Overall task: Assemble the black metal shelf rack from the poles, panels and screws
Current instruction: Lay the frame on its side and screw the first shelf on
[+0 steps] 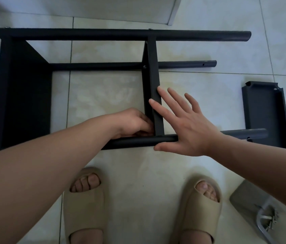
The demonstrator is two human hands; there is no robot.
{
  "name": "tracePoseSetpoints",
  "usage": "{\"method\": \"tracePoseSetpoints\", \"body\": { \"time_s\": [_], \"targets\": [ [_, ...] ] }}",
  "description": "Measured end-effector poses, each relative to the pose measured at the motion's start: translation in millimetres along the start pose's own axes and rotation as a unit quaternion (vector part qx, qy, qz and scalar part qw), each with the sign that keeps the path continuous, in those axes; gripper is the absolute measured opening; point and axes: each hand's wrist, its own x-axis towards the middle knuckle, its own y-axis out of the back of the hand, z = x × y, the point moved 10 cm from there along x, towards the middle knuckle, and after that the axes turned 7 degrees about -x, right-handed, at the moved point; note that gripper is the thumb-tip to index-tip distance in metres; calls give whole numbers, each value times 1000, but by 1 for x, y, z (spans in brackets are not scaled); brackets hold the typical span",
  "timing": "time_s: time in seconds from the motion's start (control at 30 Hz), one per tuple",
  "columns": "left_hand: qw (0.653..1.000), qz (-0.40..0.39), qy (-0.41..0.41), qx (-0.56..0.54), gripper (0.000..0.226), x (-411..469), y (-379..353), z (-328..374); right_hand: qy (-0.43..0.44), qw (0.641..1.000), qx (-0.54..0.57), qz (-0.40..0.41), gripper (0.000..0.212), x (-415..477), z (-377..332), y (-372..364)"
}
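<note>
**Tile floor [103, 95], one tight grip, one flat palm**

Pale and glossy, it carries the black metal rack [21, 88], which lies on its side. Where the middle panel [153, 67] meets the near pole [135, 142], the left hand [131, 123] is bunched tight, fingers curled in against the panel's foot. Whether it pinches anything I cannot tell. Just right of it, the right hand [186, 127] is spread wide, with straight fingers laid on the panel's flat matte edge and the palm over the round tube. Well to the right of that open hand lies a loose panel [265, 110] with upturned lips. Below both hands are beige foam slides [84, 208], and to the lower right, silvery screws [272, 218].
</note>
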Motion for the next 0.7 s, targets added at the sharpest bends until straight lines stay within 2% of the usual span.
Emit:
{"method": "tracePoseSetpoints", "body": {
  "time_s": [0.07,0.23,0.53,0.7],
  "targets": [
    [999,-5,1,-38,22,0,-2,-1,2,1000,0,0,106,0,0,0],
    [994,-16,3,-103,17,1,-3,-2,5,1000,-2,9,105,1,-1,1],
    [999,5,-28,21,24,-2,1,4,2,1000,-14,14,106,1,-1,2],
    [999,0,-20,-30,21,-2,0,3,5,1000,-19,24,105,1,-2,3]
  ]
}}
